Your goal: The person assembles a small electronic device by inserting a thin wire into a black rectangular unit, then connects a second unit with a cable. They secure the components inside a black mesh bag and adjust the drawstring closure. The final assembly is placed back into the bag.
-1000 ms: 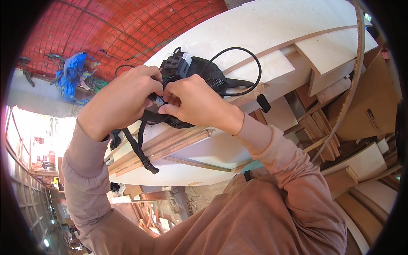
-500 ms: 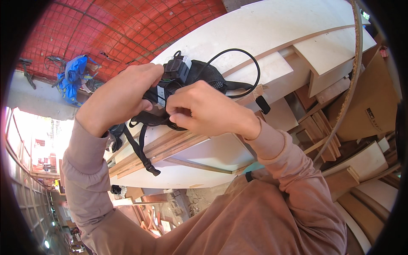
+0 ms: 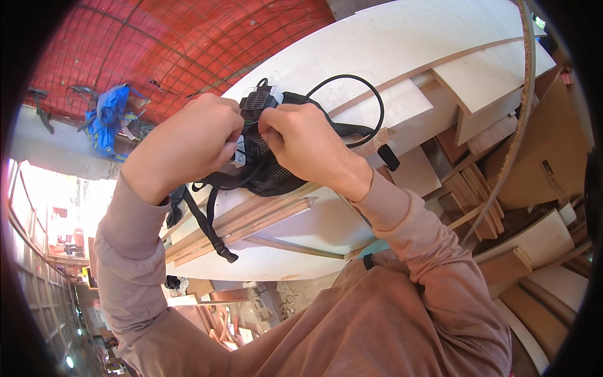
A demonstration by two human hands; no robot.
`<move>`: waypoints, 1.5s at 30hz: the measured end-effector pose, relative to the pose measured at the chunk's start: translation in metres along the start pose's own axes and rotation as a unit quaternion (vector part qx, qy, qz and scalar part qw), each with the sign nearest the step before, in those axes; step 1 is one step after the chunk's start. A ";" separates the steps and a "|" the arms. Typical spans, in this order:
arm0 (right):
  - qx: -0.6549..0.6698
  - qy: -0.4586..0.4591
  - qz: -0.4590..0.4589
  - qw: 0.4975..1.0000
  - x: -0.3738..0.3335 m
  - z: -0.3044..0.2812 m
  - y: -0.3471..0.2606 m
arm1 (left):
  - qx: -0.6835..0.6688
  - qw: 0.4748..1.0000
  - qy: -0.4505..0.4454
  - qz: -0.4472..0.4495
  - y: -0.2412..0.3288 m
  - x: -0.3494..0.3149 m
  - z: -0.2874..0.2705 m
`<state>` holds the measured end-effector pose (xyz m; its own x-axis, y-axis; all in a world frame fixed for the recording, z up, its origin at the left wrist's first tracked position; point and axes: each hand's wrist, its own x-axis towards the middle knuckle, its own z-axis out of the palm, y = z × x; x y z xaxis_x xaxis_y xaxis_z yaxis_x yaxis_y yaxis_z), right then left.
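Note:
A black mesh bag or harness with straps lies on the stacked white boards. On its far part sits a small black vented box with pale, clear-looking edges. My left hand curls at the bag's left side, its fingers closed beside a small whitish piece; its grip is mostly hidden. Just below the box, my right hand is pinched, fingertips turned inward and hiding whatever is between them. A black cable loops out to the right, and a strap with a buckle hangs over the near edge.
White-faced boards form the work surface, with layered wood edges nearer me. A red sheet behind wire mesh stands at the back. A blue plastic bag hangs far left. Wood offcuts and a brown panel crowd the right.
My right hand has moved up and away from me, toward the vented box, uncovering more of the mesh. My left hand's fingers have drawn in and left the box's side.

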<state>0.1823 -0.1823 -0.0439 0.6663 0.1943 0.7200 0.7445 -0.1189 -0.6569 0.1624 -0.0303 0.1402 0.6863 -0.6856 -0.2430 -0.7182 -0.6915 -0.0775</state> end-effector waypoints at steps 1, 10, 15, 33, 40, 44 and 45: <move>-0.004 0.000 -0.002 1.000 0.001 0.000 -0.001 | 0.009 1.000 0.007 -0.009 -0.001 -0.001 0.002; -0.040 -0.024 -0.019 0.999 0.001 0.005 -0.004 | 0.035 0.998 -0.014 -0.056 -0.006 -0.005 0.009; -0.060 -0.029 -0.036 0.997 0.004 0.003 -0.008 | 0.047 0.997 0.003 -0.058 -0.005 -0.007 0.011; 0.092 0.000 0.029 0.995 0.017 0.020 0.001 | 0.065 0.996 0.020 -0.055 -0.005 -0.011 0.019; 0.234 -0.074 0.191 0.950 0.020 0.018 -0.004 | 0.046 0.998 0.017 -0.049 -0.007 -0.012 0.020; 0.245 -0.040 0.195 0.949 0.021 0.023 -0.002 | 0.053 0.997 0.017 -0.057 -0.006 -0.011 0.019; 0.248 -0.028 0.190 0.950 0.021 0.025 -0.001 | 0.052 0.997 0.017 -0.061 -0.005 -0.011 0.019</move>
<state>0.1945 -0.1538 -0.0335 0.8690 0.2821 0.4066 0.3306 0.2805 -0.9011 0.1566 -0.0153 0.1249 0.7712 -0.6066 -0.1930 -0.6363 -0.7438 -0.2046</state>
